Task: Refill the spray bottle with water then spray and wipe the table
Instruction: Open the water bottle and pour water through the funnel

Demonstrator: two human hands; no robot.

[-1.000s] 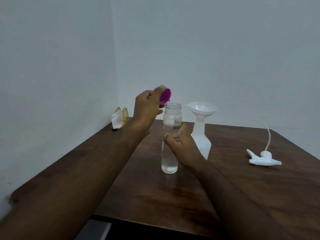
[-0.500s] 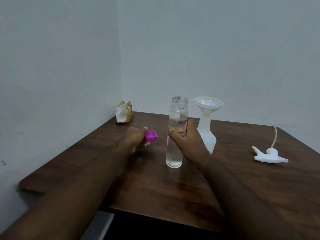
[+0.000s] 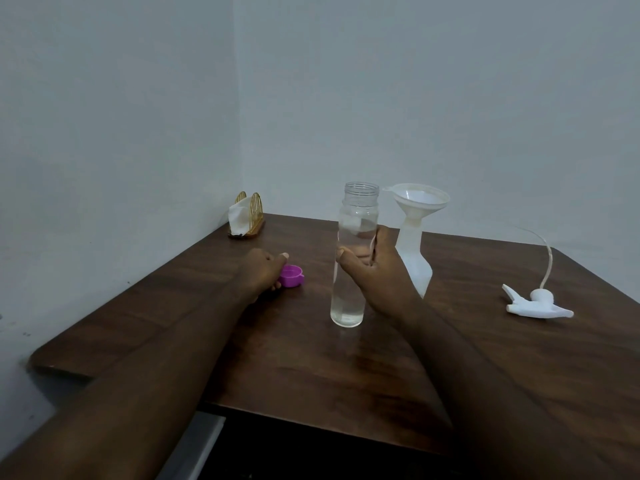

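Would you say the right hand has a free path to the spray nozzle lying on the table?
Probably yes, once it lets go: the right hand grips the water bottle, but only bare table separates it from the spray nozzle.

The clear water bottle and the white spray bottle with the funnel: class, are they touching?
Cannot tell. In the head view, the right hand wraps the clear water bottle and covers the space between it and the white spray bottle, so neither contact nor gap shows.

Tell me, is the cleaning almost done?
Not yet. Done: spray head is off, funnel sits in the spray bottle, purple cap is off the water bottle. Right hand grips that bottle. Left: pouring, spraying, wiping.
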